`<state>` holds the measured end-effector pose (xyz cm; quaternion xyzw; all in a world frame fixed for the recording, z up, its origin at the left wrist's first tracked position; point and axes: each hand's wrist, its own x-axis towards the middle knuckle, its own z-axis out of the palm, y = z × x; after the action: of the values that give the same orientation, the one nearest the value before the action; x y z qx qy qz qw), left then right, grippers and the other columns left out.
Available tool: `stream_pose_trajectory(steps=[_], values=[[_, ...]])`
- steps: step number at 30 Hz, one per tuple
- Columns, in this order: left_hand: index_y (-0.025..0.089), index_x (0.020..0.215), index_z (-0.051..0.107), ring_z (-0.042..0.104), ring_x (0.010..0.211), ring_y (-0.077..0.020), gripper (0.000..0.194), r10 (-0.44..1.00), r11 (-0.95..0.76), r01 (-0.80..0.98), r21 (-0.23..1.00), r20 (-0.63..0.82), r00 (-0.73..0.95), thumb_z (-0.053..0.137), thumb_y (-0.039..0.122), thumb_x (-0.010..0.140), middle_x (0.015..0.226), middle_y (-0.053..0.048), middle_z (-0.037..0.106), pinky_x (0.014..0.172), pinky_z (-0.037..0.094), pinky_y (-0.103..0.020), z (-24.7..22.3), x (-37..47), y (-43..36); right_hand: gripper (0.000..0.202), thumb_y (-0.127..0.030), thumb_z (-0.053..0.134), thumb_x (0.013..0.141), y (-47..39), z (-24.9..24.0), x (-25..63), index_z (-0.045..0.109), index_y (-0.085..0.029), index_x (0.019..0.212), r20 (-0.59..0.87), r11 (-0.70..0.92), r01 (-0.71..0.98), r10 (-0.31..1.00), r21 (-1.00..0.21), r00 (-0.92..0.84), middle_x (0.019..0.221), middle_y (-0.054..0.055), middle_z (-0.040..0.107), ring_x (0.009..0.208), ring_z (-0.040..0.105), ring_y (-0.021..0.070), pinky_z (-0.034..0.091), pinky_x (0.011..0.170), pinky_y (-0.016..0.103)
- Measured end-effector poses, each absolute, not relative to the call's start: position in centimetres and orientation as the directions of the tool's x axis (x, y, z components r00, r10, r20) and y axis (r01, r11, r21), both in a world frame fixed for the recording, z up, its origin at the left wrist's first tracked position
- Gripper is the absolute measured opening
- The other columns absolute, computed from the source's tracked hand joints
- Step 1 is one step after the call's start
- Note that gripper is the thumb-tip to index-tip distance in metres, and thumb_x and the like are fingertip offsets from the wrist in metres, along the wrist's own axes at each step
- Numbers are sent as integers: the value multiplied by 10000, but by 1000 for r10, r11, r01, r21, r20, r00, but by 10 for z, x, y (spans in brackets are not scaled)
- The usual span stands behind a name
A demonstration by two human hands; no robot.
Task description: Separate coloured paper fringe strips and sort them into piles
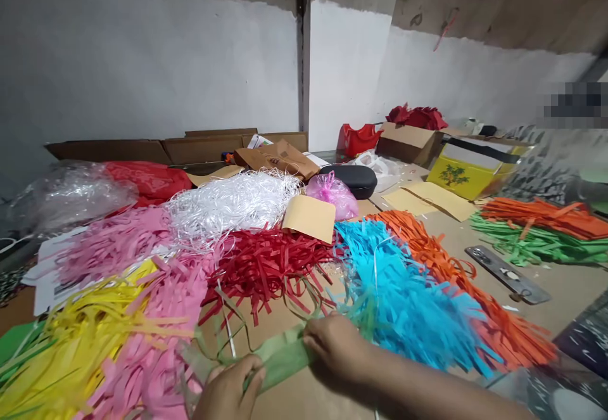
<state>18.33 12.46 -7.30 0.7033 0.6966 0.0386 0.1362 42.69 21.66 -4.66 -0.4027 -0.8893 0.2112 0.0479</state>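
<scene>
While left hand [232,389] and right hand [336,345] clench green strip [284,358], cardboard [297,401] lies beneath, part-white wall [156,71] behind.

And here's the wall [152,65], dimly lit, in 2 tones: whitish below, brown-grey above, with a dark upright strip [300,59] running down it!

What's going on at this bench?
A person grips a green strip bundle between both hands, left hand at one end, right hand at the other; motion blurs its loose ends. Around it lie cut strips: yellow and pink to the left, dark red beyond, blue and orange to the right.
</scene>
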Motion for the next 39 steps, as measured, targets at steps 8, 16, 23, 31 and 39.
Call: stream_pose_trajectory(steps=[8,16,23,31,39], values=[[224,933,729,771,848,-296,382,978,89,991,95,-196,-69,351,251,990,867,-88,816,740,504,-360,-56,200,153,148,-275,641,929,244,-44,401,778,-248,979,-149,593,734,735,-330,-661,916,54,802,789,730,226,340,602,284],[221,925,711,764,772,-277,342,983,71,994,79,-172,-56,376,253,985,801,-70,801,677,475,-348,-62,197,154,145,-325,631,932,244,-46,400,762,-265,944,-152,603,745,739,-286,-656,870,33,787,753,710,210,358,587,269],[251,956,719,631,1078,-266,326,992,-125,988,93,28,123,433,94,958,1078,-56,723,976,408,-446,-55,201,152,228,-229,612,902,232,-46,410,683,-167,1110,1,693,694,708,-194,-706,1136,175,701,1026,628,312,416,908,420],[171,1054,758,597,1061,-351,330,967,-234,967,-96,79,242,599,351,827,985,-132,735,1174,197,-640,-61,218,133,267,-170,610,739,240,-59,442,696,-195,991,95,856,401,452,-326,-887,985,64,727,918,646,233,388,880,382],[218,947,729,657,972,-283,251,953,-236,969,68,211,217,521,147,825,945,-69,753,1104,263,-622,-71,207,133,223,-188,625,780,251,-61,439,724,-196,979,63,809,429,491,-403,-869,998,60,744,963,663,241,383,946,381]])
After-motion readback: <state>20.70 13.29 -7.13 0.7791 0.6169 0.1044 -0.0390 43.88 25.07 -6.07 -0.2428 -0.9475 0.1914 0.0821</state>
